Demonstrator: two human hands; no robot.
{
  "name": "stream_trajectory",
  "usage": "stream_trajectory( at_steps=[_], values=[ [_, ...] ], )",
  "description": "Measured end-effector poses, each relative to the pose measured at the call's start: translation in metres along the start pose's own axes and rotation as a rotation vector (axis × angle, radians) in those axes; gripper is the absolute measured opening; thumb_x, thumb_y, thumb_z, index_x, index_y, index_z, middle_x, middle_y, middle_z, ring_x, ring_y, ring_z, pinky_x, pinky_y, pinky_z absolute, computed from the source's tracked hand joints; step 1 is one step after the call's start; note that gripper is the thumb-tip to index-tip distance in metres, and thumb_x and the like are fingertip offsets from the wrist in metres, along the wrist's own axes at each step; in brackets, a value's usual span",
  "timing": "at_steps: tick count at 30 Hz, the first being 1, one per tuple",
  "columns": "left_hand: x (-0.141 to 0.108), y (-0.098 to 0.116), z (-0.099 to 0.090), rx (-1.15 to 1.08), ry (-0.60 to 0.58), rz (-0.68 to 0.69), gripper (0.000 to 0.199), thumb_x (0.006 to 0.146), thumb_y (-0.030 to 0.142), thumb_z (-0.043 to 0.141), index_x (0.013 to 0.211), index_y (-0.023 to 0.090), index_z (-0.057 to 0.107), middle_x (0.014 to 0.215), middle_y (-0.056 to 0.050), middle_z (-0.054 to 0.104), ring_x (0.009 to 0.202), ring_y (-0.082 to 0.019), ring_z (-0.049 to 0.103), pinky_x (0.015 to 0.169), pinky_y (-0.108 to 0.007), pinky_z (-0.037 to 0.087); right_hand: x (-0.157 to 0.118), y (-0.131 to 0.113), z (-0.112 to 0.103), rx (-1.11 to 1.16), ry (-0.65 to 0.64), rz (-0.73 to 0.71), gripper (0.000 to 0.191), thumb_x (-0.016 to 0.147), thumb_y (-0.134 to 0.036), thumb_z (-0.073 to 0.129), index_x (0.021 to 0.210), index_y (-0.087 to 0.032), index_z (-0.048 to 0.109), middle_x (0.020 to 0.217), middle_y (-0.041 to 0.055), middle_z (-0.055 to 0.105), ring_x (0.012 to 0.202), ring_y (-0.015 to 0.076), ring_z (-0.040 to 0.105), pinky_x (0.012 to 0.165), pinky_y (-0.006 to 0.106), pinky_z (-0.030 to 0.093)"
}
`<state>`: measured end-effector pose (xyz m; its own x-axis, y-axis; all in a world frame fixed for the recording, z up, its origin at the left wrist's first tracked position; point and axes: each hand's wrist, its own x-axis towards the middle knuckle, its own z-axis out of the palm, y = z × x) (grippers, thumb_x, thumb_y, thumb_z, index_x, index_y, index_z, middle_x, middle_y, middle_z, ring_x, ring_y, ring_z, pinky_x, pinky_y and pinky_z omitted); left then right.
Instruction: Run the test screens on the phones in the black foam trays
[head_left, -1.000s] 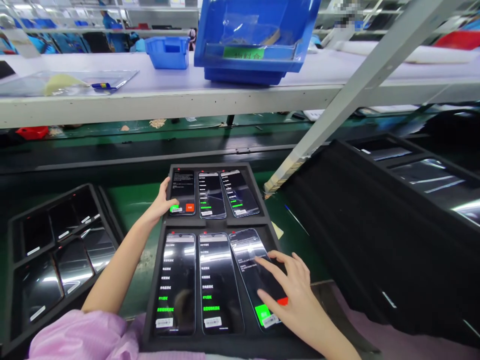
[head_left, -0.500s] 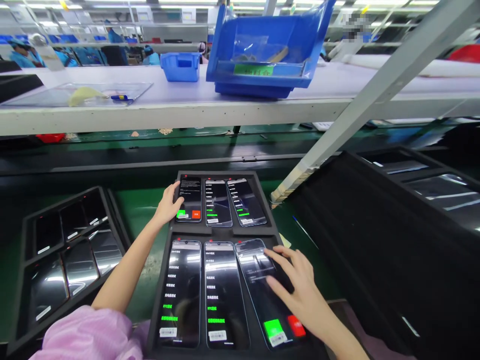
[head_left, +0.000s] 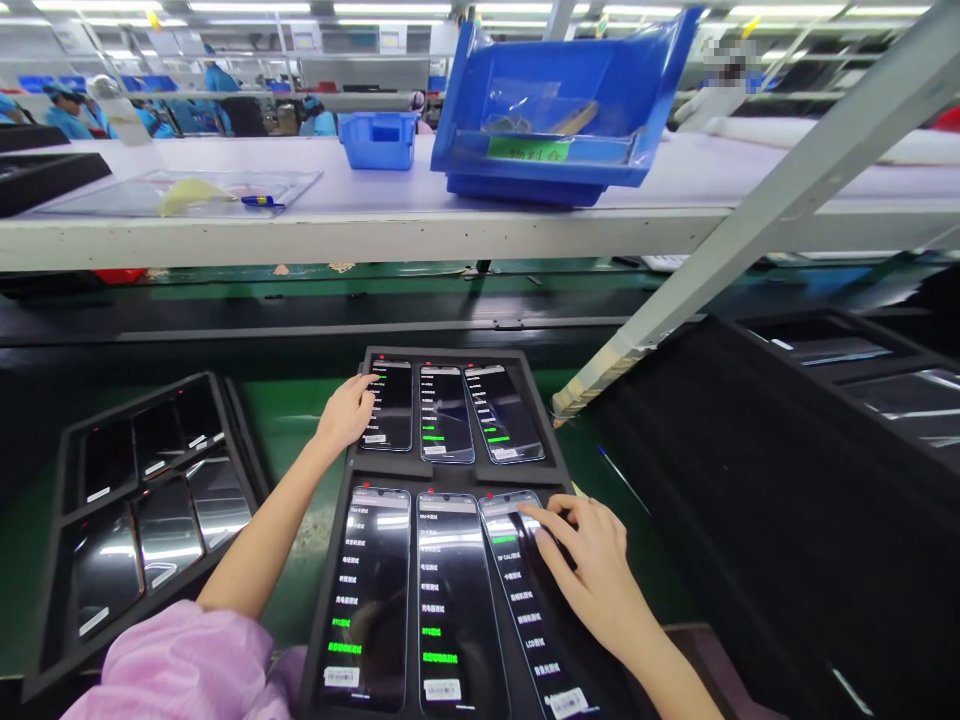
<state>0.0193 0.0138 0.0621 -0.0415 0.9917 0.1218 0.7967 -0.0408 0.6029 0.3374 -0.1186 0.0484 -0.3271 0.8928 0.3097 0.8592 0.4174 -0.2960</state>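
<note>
A black foam tray holds several lit smartphones in two rows, each showing a list menu and bearing a small white label. My left hand reaches over the tray's far left corner. Its index fingertip is at the screen of the upper left smartphone. My right hand is over the near right smartphone, fingers spread, with the index fingertip at the top of the screen. That phone lies slightly askew. Neither hand grips anything. The upper middle smartphone and lower middle smartphone lie between the hands.
Left stands another tray of dark-screened phones. To the right is a large black panel beside more phones. A slanted metal post crosses beyond the tray. Blue bins sit on the white shelf. People work far behind.
Green and red buttons have gone from the upper left and near right phones; both now show list menus. My left index finger has moved onto the screen. The view has shifted slightly.
</note>
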Motion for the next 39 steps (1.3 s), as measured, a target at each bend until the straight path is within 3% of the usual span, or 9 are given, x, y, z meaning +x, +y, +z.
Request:
stream_trajectory(
  at_steps=[6,14,21,27,31,34,36,39],
  values=[
    [0.001,-0.001,0.001,-0.015,0.008,-0.007,0.04,0.081,0.022,0.033,0.106,0.016,0.065,0.124,-0.009,0.055,0.124,-0.025,0.043,0.104,-0.038,0.034,0.002,-0.005,-0.005,-0.006,-0.013,0.007,0.031,0.091,-0.031,0.034,0.103,-0.028,0.063,0.093,0.0054,0.051,0.093,0.0223,0.05,0.091,0.049,0.032],
    [-0.004,-0.013,0.009,-0.21,0.041,-0.057,0.052,0.077,0.022,0.037,0.128,0.019,0.046,0.123,-0.006,0.056,0.113,-0.025,0.052,0.1,-0.042,0.038,-0.002,-0.011,-0.013,0.08,-0.056,0.025,0.042,0.093,-0.028,0.026,0.091,-0.029,0.067,0.094,0.0044,0.052,0.093,0.0201,0.049,0.095,0.05,0.028],
    [-0.005,-0.023,0.019,-0.396,0.045,-0.099,0.053,0.076,0.021,0.04,0.129,0.02,0.042,0.128,-0.007,0.051,0.122,-0.025,0.044,0.105,-0.043,0.032,-0.003,-0.014,-0.014,0.136,-0.12,-0.008,0.045,0.093,-0.023,0.026,0.08,-0.03,0.069,0.095,0.0028,0.053,0.099,0.0195,0.049,0.099,0.051,0.023],
    [0.0,-0.021,0.019,-0.553,-0.016,-0.172,0.059,0.074,0.02,0.04,0.132,0.017,0.033,0.136,-0.01,0.042,0.127,-0.023,0.038,0.105,-0.039,0.033,-0.009,-0.009,-0.013,0.152,-0.06,-0.031,0.043,0.092,-0.025,0.026,0.086,-0.03,0.068,0.09,0.0025,0.051,0.092,0.0185,0.05,0.098,0.051,0.025],
    [-0.006,-0.017,0.011,-0.626,-0.113,-0.188,0.074,0.065,0.015,0.049,0.135,0.019,0.027,0.14,-0.008,0.038,0.13,-0.024,0.034,0.107,-0.039,0.03,-0.021,-0.01,-0.014,0.222,-0.082,-0.031,0.041,0.093,-0.027,0.026,0.09,-0.031,0.067,0.091,0.0027,0.05,0.093,0.0192,0.05,0.098,0.053,0.025],
    [-0.015,-0.015,0.006,-0.672,-0.184,-0.182,0.083,0.059,0.012,0.051,0.137,0.022,0.024,0.142,-0.005,0.035,0.131,-0.024,0.032,0.109,-0.038,0.028,-0.034,-0.011,-0.017,0.247,-0.131,-0.024,0.029,0.09,-0.031,0.036,0.094,-0.032,0.065,0.092,0.0029,0.05,0.096,0.0208,0.049,0.097,0.054,0.028],
    [-0.019,-0.016,0.004,-0.697,-0.207,-0.183,0.086,0.059,0.012,0.051,0.138,0.022,0.021,0.144,-0.005,0.031,0.132,-0.024,0.03,0.11,-0.038,0.026,-0.044,-0.013,-0.02,0.227,-0.169,0.018,0.023,0.085,-0.034,0.047,0.101,-0.033,0.063,0.1,0.004,0.051,0.104,0.0238,0.047,0.098,0.054,0.031],
    [-0.021,-0.016,0.005,-0.721,-0.212,-0.177,0.088,0.059,0.014,0.053,0.139,0.021,0.017,0.147,-0.006,0.026,0.135,-0.024,0.024,0.112,-0.038,0.021,-0.053,-0.017,-0.024,0.179,-0.25,0.14,0.039,0.076,-0.034,0.058,0.115,-0.034,0.056,0.121,0.0055,0.045,0.121,0.0292,0.037,0.097,0.051,0.037]
  ],
)
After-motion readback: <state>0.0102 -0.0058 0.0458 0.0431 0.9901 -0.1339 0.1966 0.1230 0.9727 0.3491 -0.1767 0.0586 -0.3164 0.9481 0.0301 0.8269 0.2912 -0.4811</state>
